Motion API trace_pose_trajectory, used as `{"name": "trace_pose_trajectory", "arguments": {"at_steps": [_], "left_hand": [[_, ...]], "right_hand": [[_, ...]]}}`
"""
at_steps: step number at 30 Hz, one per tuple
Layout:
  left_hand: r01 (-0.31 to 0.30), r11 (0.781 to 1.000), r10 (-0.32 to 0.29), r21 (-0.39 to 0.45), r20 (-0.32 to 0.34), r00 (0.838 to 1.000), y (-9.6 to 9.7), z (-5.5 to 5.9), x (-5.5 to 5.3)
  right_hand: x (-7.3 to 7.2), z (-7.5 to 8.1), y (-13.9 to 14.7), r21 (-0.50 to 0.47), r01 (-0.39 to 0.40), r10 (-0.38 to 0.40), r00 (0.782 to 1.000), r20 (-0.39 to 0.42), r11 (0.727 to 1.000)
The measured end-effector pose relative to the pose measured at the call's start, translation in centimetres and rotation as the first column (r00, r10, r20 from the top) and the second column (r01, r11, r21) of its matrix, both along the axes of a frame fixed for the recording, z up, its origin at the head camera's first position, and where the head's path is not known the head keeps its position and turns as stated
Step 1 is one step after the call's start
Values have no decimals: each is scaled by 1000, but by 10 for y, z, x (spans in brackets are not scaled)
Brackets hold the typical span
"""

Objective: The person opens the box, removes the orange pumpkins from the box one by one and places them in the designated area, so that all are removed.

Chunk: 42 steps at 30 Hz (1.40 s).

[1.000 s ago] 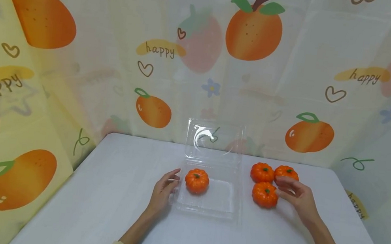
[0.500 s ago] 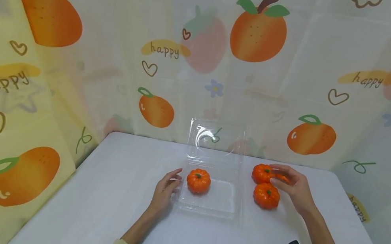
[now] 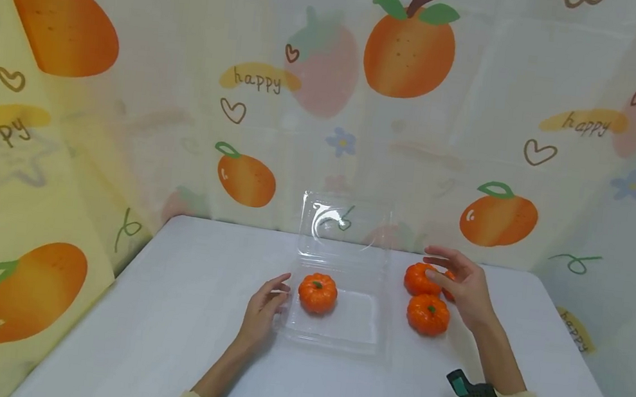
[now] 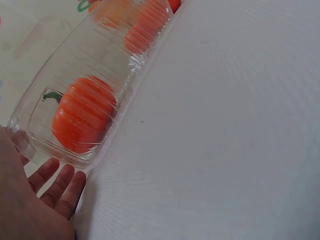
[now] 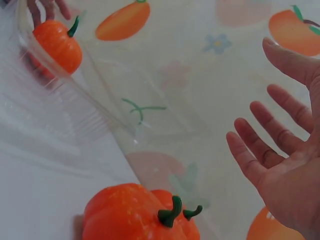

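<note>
A clear plastic clamshell box (image 3: 360,319) stands with its lid (image 3: 369,230) up at the back. Inside, on the left, sits a small orange pumpkin (image 3: 317,293) with a green stem. My left hand (image 3: 261,312) rests at the box's left side, its loosely spread fingertips (image 4: 77,180) right at the plastic wall. To the right of the box, a front pumpkin (image 3: 428,314) and a back pumpkin (image 3: 417,277) lie close together. A third pumpkin (image 3: 449,286) is mostly hidden by my right hand (image 3: 462,288), which hovers over the group, fingers spread and holding nothing (image 5: 280,150).
The box and pumpkins are on a white-covered table (image 3: 166,312). Its back edge meets a fruit-printed curtain (image 3: 405,143), which also hangs at the left and right. Dark wrist devices sit on both forearms, including the right device (image 3: 471,389).
My right hand has moved left and back, from the right side of the pumpkin group to above the back ones. The left hand and box stay where they were; the view shifts slightly.
</note>
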State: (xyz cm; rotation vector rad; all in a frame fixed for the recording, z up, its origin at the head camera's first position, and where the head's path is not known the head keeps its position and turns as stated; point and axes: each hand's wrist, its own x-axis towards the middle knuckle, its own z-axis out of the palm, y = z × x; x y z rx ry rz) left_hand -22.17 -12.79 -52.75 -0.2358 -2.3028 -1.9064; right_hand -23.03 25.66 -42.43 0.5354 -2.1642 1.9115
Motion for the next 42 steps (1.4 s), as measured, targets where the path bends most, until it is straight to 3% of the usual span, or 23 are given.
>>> {"name": "trace_pose_trajectory", "arguments": {"at_steps": [5,10,18,21,29,42], "left_hand": [[-10,1000,10,-2,-27,1000,-2,-1,0],[0,1000,0,6,-5,1000,-2,1,1],[55,998,-54,31,-11,998,-1,26,14],[58,998,-58,19,-4,998,0,30,16],[55,998,-55,31,7,998,3,27,15],[54,998,-54,10,-7,999,2,30,16]], "right_hand": [[-4,6,-8,-71,-31,29,999,-27,997],[-6,10,-15,-131,-46,43,999,-28,990],[-9,17,-31,-259,-122,116,992,-41,958],[-10,17,-38,-281,-126,124,992,-26,951],[-13,8,-54,-246,-110,121,992,31,963],[-19,-8,-73,-208,-171,185,981,50,963]]}}
